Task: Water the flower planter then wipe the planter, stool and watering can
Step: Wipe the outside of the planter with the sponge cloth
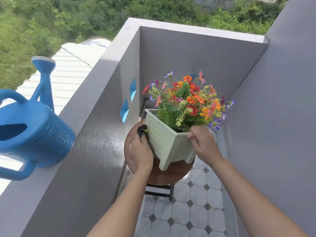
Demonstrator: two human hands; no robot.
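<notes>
A pale green square planter [164, 142] full of colourful flowers [188, 101] stands tilted on a round brown wooden stool [171, 173]. My right hand [203, 142] grips the planter's near rim and holds it tipped. My left hand [141, 151] presses a dark cloth [142, 130] against the planter's left side. A blue watering can [32, 132] sits on top of the grey balcony wall at the far left, apart from both hands, its spout pointing away.
The balcony is narrow, with a grey parapet wall [102, 93] on the left and back and a grey house wall [273, 117] on the right. Below the stool lies a tiled floor [188, 211]. Beyond the parapet are a corrugated roof and greenery.
</notes>
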